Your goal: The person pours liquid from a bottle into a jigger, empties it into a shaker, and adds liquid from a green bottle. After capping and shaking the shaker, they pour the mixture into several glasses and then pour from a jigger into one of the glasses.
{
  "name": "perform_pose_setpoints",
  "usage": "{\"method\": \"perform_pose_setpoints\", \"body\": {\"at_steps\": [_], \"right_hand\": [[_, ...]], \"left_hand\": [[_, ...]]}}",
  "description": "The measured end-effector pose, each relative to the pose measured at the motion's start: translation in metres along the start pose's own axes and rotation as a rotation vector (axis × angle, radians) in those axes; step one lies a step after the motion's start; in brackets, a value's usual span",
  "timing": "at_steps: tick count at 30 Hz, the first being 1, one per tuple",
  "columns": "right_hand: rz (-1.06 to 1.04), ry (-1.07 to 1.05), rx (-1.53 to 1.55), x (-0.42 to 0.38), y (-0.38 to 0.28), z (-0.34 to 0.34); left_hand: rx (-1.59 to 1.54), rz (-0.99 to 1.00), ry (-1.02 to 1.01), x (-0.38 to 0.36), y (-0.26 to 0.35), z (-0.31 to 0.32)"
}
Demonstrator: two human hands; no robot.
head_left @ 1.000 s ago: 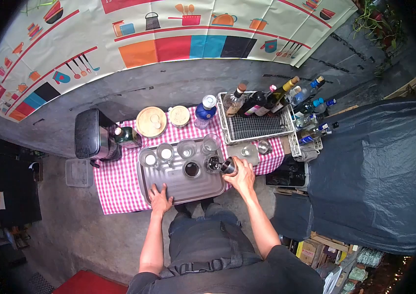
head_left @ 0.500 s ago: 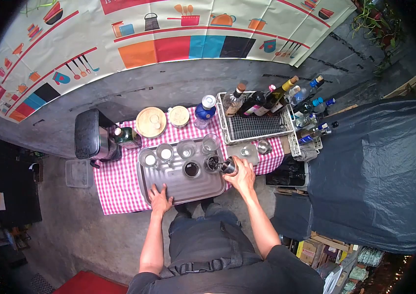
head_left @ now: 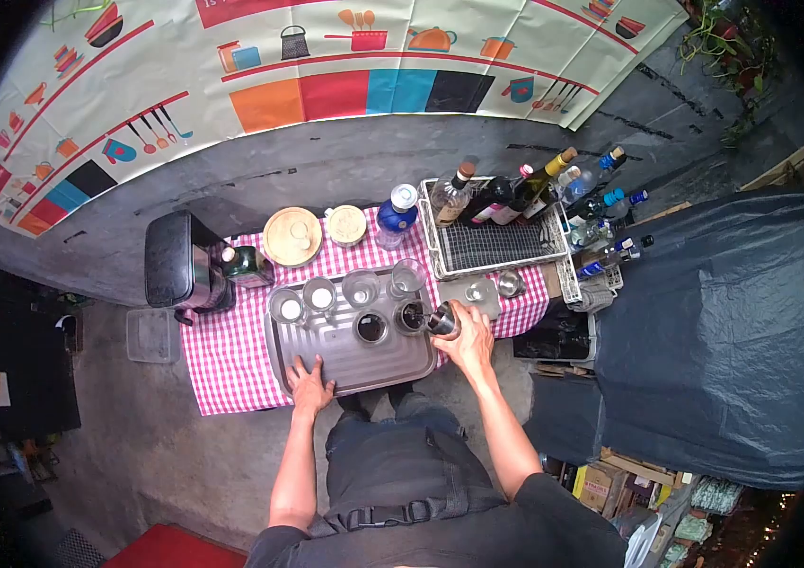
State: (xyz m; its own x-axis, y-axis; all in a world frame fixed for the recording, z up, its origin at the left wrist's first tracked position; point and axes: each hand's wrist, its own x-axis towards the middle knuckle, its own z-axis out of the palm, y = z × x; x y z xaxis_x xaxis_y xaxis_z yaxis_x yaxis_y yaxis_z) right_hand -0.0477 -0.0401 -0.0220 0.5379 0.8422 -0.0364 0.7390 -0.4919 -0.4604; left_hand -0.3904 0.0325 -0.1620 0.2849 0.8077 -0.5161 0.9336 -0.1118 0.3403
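Observation:
My right hand (head_left: 466, 338) is wrapped round a shiny metal cup (head_left: 442, 321), tipped to the left with its mouth at the rim of a clear glass (head_left: 410, 317). Dark liquid shows inside that glass. Just left of it stands another glass of dark liquid (head_left: 371, 328). Both are on a brown tray (head_left: 354, 367), along with several clear glasses (head_left: 360, 288) in a curved row behind them. Fingers spread, my left hand (head_left: 309, 386) rests on the tray's front left part.
A pink checked cloth (head_left: 222, 364) covers the table. Behind the tray are a blue-topped bottle (head_left: 396, 216), a wooden lid (head_left: 292, 237) and a mug (head_left: 346, 225). A black machine (head_left: 179, 260) stands left, a white crate of bottles (head_left: 496, 248) right. Small metal bowl (head_left: 511, 284) sits nearby.
The glass below the cup looks darker and fuller inside. Both hands, the tipped cup and the tray hold nearly the same positions.

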Motion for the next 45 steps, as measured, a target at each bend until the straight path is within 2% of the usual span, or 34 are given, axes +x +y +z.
{"method": "perform_pose_setpoints", "body": {"at_steps": [3, 7, 9, 13, 15, 19, 21, 29, 34, 45], "right_hand": [[-0.038, 0.077, 0.083, -0.001, 0.002, 0.000], [-0.004, 0.080, 0.251, -0.001, 0.004, -0.003], [-0.050, 0.111, 0.393, -0.003, 0.007, -0.005], [-0.046, 0.115, 0.492, -0.008, 0.011, -0.001], [0.004, 0.093, 0.587, -0.010, 0.010, 0.000], [0.028, 0.057, 0.589, -0.015, 0.004, 0.002], [-0.009, 0.021, 0.430, -0.016, -0.001, 0.005], [-0.152, -0.027, 0.300, -0.022, -0.020, 0.043], [-0.137, -0.081, 0.159, -0.022, -0.031, 0.054], [-0.120, -0.142, 0.065, -0.013, -0.053, 0.053]], "left_hand": [[-0.014, 0.001, 0.000, 0.000, -0.001, 0.000], [-0.010, -0.003, -0.005, 0.000, 0.000, -0.001], [-0.010, -0.002, -0.004, 0.000, 0.000, -0.001], [0.004, -0.013, -0.017, 0.001, -0.001, 0.000], [-0.002, -0.013, -0.014, 0.001, -0.002, 0.001], [-0.012, -0.012, -0.029, 0.000, 0.001, -0.003], [-0.022, -0.023, -0.043, 0.000, 0.001, -0.003], [0.010, -0.028, -0.058, -0.001, 0.004, -0.007], [-0.015, -0.006, -0.030, -0.001, -0.001, -0.001], [-0.002, -0.002, -0.029, 0.001, -0.001, 0.001]]}}
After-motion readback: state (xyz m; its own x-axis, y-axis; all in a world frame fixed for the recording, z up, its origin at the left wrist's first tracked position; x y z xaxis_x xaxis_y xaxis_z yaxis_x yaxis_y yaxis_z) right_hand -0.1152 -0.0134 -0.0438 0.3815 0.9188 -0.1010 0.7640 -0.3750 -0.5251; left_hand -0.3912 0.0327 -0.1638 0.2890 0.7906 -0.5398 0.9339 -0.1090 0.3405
